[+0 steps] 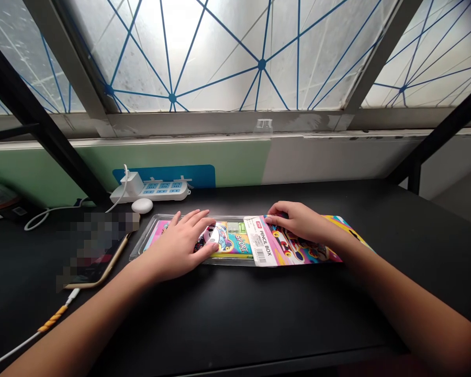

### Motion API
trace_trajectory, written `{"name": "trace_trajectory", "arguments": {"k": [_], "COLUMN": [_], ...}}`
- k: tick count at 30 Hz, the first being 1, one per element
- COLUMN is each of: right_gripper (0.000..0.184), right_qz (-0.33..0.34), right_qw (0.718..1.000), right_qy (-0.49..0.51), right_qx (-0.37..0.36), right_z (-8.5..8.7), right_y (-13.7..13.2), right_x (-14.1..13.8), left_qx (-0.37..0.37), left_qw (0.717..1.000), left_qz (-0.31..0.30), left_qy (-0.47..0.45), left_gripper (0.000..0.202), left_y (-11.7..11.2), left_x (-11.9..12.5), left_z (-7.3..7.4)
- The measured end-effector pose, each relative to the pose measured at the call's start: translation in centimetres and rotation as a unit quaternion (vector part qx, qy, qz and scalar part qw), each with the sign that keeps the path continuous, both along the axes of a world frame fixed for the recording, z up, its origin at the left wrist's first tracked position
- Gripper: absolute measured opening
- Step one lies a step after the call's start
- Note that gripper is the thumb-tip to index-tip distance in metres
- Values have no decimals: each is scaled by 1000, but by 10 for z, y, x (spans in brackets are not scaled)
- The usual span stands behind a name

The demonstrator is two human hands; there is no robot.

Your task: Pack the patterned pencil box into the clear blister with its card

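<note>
A colourful pencil box (231,239) in a clear plastic wrapper lies flat on the black desk (235,314), with a card label reading "PENCIL BOX" (264,246) across its middle. My left hand (182,246) lies flat on the left half of the box, fingers stretched out and spread. My right hand (298,221) rests on the right half, fingers curled over the far edge of the card sleeve near the label, holding it.
A white power strip (157,189) with a plugged-in charger sits by the wall at the back left. A small white oval object (142,205) lies before it. A phone (98,256) with a cable lies left of the box. Frosted windows stand behind.
</note>
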State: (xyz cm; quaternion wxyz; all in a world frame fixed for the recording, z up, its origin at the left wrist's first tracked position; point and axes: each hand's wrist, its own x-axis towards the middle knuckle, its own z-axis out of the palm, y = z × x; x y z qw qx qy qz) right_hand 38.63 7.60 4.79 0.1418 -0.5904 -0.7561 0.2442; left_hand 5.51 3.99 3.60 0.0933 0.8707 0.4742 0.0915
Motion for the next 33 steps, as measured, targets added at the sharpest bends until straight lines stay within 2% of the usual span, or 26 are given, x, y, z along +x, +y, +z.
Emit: {"name": "trace_trajectory", "arguments": {"k": [7, 13, 22, 28, 31, 33], "right_gripper": [37, 30, 30, 35, 36, 38], "right_qz": [12, 33, 71, 80, 85, 79], "right_qw": [1000, 996, 992, 993, 994, 996], "right_qy": [-13, -28, -34, -15, -9, -9], "right_qx": [22, 78, 102, 82, 65, 41], "right_z": [-12, -17, -22, -16, -12, -10], "right_y": [-9, -16, -6, -4, -1, 2], "right_x": [-27, -47, -75, -67, -49, -33], "left_qx": [-4, -63, -95, -135, -98, -80], "left_qw": [1000, 994, 985, 968, 963, 946], "left_qz": [7, -21, -12, -31, 2, 36], "left_qy": [-18, -86, -145, -211, -251, -311], "left_gripper": [52, 56, 51, 43, 40, 42], "left_y": [-5, -10, -8, 3, 14, 21], "left_x": [11, 20, 24, 3, -12, -16], "left_z": [0, 9, 13, 20, 16, 10]}}
